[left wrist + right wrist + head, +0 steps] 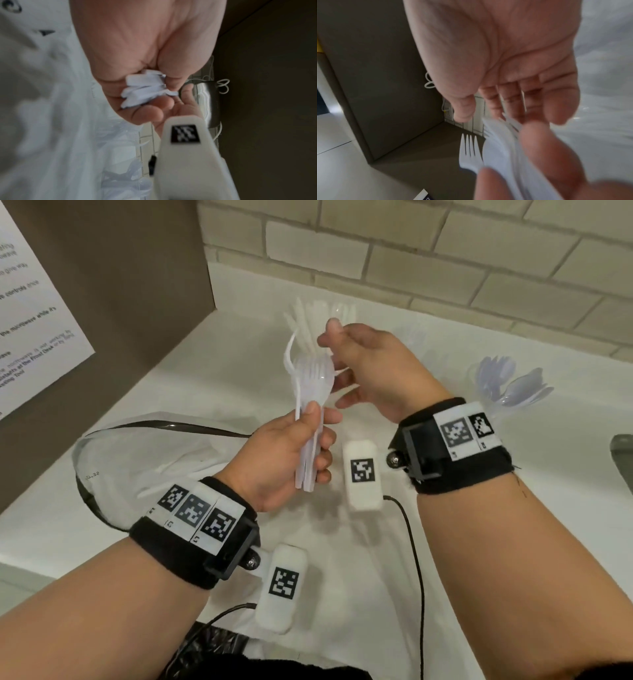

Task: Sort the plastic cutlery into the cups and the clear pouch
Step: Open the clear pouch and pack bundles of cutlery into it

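Several white plastic forks [310, 405] stand bunched in our left hand [291, 453], tines up, its fingers curled round the handles so the heads fan out where we can pick at them. From the left wrist view only the handle ends [144, 90] show, poking out below the closed fist. Our right hand [373, 371] hovers against the fork heads, fingers loosely spread and thumb raised; whether it pinches 1 fork we cannot tell, since its fingertips are blurred in the right wrist view.

Behind the hands, a cup of knives [318, 316] stands on the white worktop [239, 371], and a second cup, holding spoons [507, 385], stands well apart to the right, tilted. The clear pouch [137, 460] lies open to the left, near our left wrist, with white pieces inside. We judge the forks are being gathered and squared in the air, handles together, so they can go into 1 container as a bundle.
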